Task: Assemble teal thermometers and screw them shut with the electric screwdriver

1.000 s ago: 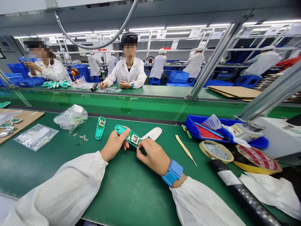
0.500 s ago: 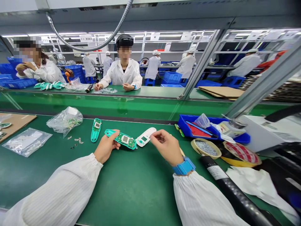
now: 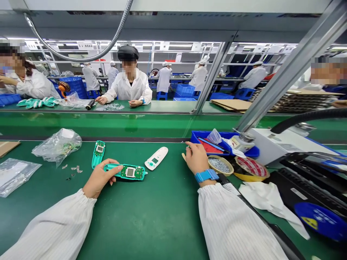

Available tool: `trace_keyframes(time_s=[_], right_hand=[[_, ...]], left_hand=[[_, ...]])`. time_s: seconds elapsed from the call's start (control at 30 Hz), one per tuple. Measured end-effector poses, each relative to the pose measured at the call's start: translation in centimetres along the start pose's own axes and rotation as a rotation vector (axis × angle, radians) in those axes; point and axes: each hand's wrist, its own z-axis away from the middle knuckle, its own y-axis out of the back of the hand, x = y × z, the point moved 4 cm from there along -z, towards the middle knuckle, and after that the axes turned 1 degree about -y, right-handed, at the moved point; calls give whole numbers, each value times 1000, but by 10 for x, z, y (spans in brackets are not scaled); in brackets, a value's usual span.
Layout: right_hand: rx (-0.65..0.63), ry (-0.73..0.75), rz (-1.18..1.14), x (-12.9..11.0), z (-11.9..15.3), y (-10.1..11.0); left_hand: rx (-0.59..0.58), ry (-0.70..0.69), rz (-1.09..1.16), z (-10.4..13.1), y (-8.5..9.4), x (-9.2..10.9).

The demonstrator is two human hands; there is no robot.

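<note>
My left hand (image 3: 101, 177) grips one end of a teal handset half (image 3: 131, 172), between thumb and fingers. A green circuit board with a pale square screen lies inside it. Just behind this hand rests a similar teal half with a board (image 3: 99, 151). To its right a white handset cover (image 3: 156, 159) with a window and teal buttons lies on the bench. My right hand (image 3: 195, 159), wearing a blue wrist strap, reaches down at the left end of the blue tray (image 3: 197, 136), thumb apart from the bent fingers. A small green bit shows by its fingertips, mostly hidden.
Behind my right wrist sits a ring-shaped holder of small metal parts (image 3: 220, 164), beside a tape roll (image 3: 251, 168). A black tool and white cloth (image 3: 271, 202) lie at right. Plastic bags (image 3: 58, 144) and small loose pieces (image 3: 77, 168) lie left. Co-workers sit across the bench.
My right hand has moved from the white cover toward the blue tray, and its fingers have spread. My left hand still holds the teal half, now nearer the other one. The view has turned right.
</note>
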Motion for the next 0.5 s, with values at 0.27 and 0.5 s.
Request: trace_keyframes(time_s=[0.27, 0.5], right_hand=[[-166, 207, 9, -51, 34, -29], [-185, 91, -53, -42, 32, -27]], left_hand=[[-76, -255, -389, 9, -1, 3], [-38, -433, -608, 9, -4, -7]])
